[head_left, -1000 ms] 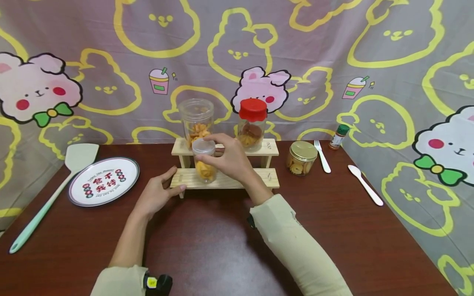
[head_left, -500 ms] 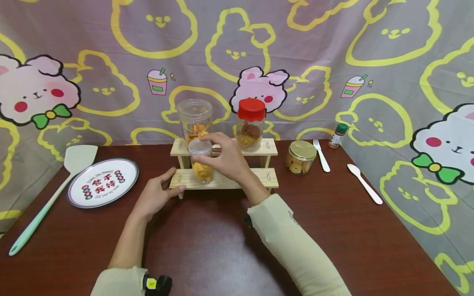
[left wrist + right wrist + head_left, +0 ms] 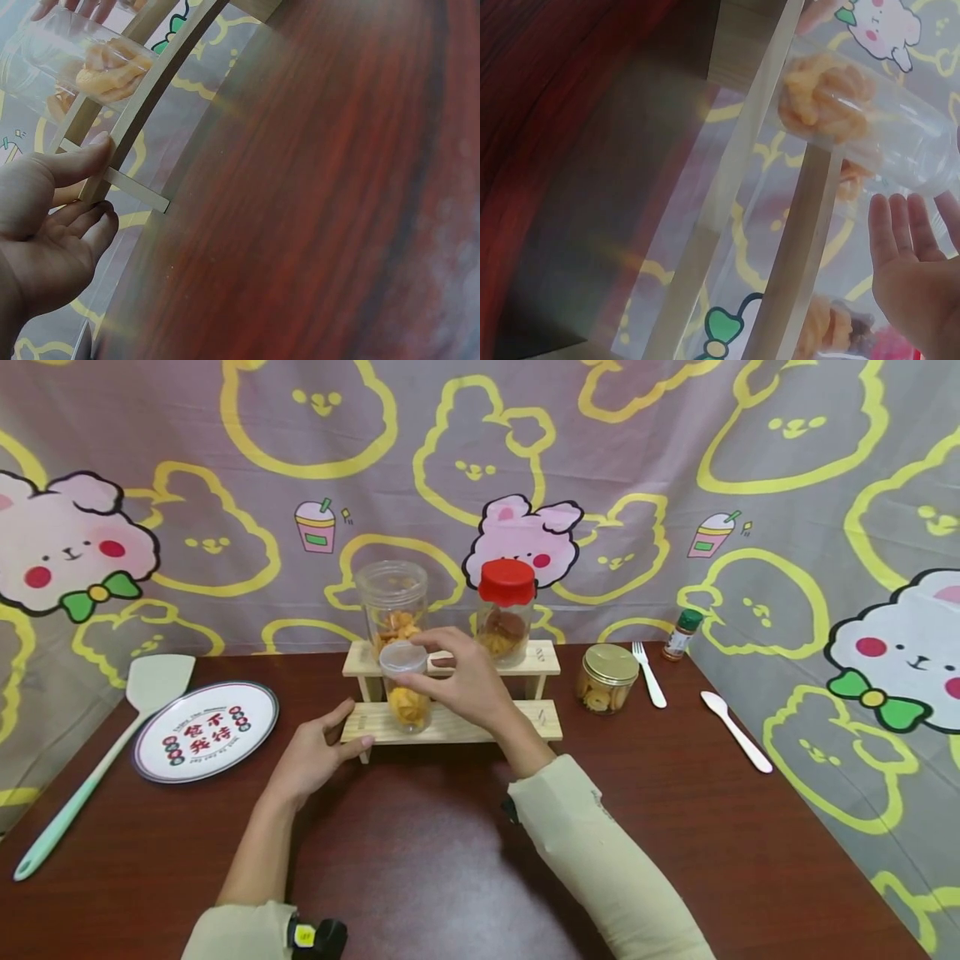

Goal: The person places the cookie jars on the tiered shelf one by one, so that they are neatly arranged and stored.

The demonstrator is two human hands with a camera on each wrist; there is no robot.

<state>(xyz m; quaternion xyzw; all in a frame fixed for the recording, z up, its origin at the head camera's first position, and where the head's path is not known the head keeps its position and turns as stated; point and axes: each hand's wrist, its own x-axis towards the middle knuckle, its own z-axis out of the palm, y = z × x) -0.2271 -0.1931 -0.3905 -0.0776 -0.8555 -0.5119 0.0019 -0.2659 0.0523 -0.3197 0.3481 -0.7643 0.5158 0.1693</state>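
Observation:
My right hand [image 3: 467, 681] pinches the lidded top of a small clear jar [image 3: 408, 706] between thumb and fingers. Yellow-orange twisted snacks fill the jar's lower part. It stands upright on the lower step of a two-tier wooden rack [image 3: 480, 727], toward the left. At the rack's left end, my left hand [image 3: 311, 756] grips the lower board; the left wrist view shows the thumb on top and fingers [image 3: 101, 225] beneath. Behind, on the upper step, stand a larger clear jar [image 3: 393, 606] of orange snacks and a red-capped jar [image 3: 505, 622].
Left of the rack lie a white plate [image 3: 206, 760] and a spatula [image 3: 78, 802]. To the right stand a gold-lidded jar [image 3: 607, 681] of cookies and a green-capped bottle [image 3: 681, 637], with a white fork [image 3: 651, 677] and a white knife [image 3: 738, 735].
The small jar has shifted slightly left along the lower step, with my right hand on its top. My left hand stays on the rack's end. The head view has turned a little.

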